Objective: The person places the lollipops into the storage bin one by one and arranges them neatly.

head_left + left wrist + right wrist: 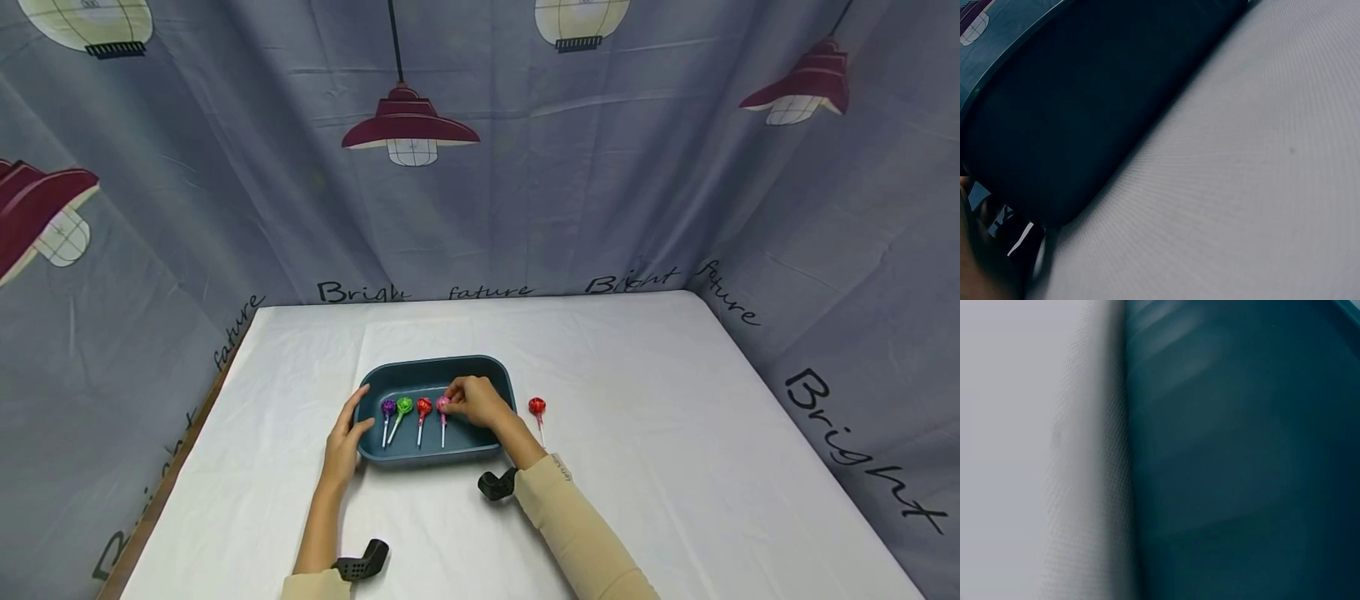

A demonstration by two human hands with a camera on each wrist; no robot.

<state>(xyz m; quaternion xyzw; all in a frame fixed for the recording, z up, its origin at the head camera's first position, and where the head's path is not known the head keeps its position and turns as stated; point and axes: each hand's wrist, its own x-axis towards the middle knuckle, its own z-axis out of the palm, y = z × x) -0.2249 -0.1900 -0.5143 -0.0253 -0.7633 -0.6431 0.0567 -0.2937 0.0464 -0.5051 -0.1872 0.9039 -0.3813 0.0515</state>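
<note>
A dark teal tray (450,457) stands on the white cloth, its outer wall filling much of both wrist views. At its left end my left hand (343,446) holds the rim, thumb and fingers spread. Inside lie a purple lollipop (388,407), a green lollipop (404,406) and a red lollipop (423,407), side by side with sticks toward me. My right hand (477,402) reaches over the near right side and pinches the head of a pink lollipop (442,420), right of the red one. The right wrist view shows no fingers.
Another red lollipop (537,406) lies on the cloth right of the tray, close by my right forearm. The white-covered table (675,467) meets a grey-blue printed curtain (600,192) at the back and sides. Black cameras sit on both wrists.
</note>
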